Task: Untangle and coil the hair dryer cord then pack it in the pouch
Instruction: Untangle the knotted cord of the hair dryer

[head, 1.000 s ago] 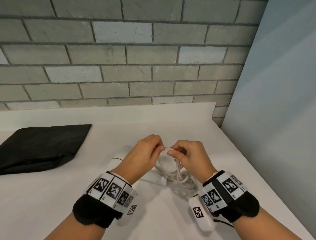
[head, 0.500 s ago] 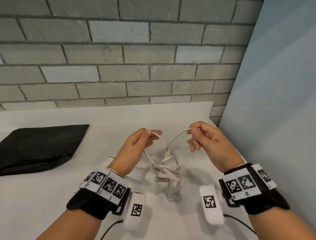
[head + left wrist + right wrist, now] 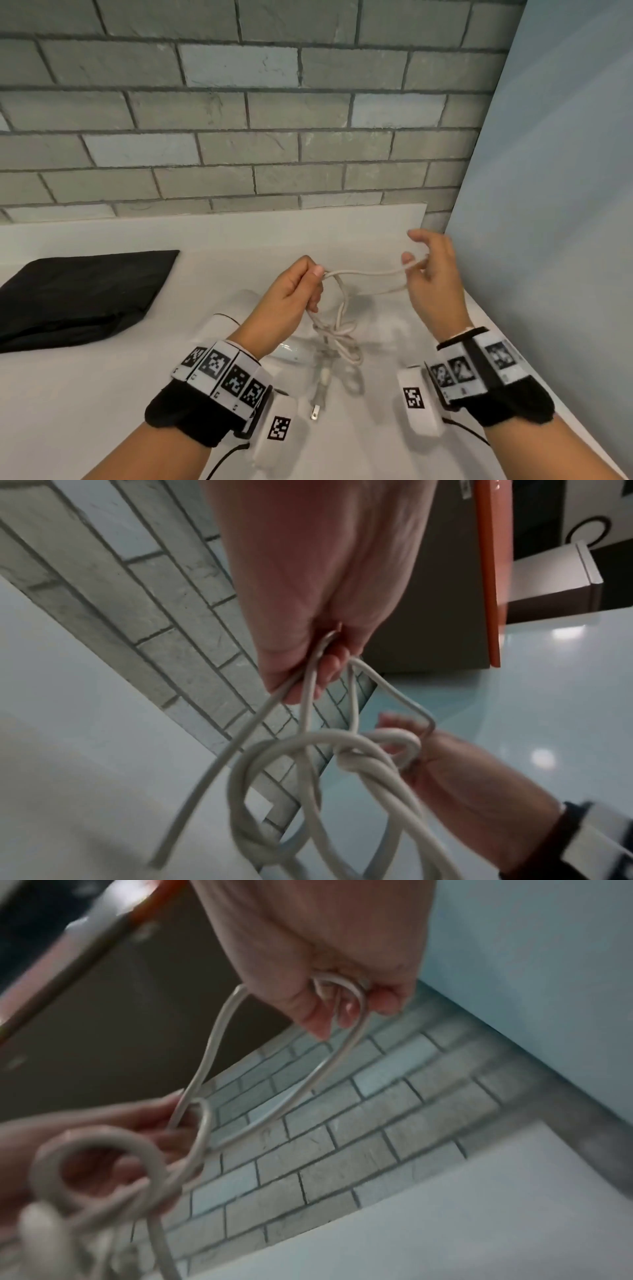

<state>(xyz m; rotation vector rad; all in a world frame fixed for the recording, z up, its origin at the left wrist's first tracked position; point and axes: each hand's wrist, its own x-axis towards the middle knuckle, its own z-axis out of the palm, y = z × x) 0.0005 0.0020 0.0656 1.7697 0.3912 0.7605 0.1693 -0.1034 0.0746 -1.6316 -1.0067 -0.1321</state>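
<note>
Left hand [image 3: 291, 301] pinches the white cord [image 3: 363, 274], right hand [image 3: 431, 274] hooks its loop on curled fingers, both raised over a knotted tangle and plug [image 3: 317, 407] above the white counter [image 3: 85, 411], dryer [image 3: 222, 325] beneath, black pouch [image 3: 78, 294] far left, grey brick wall [image 3: 239, 120] behind, pale panel [image 3: 565, 205] right.

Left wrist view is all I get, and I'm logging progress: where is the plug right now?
Observer: The plug is low between both wrists, below the cord tangle; whether it touches the table I cannot tell.
Operator: What else is on that surface?
Observer: A black pouch lies far left, apart from both hands.
Operator: The far hand's hold is unclear here.
Observer: The right wrist view shows a cord loop hooked round the right hand's curled fingers.
</note>
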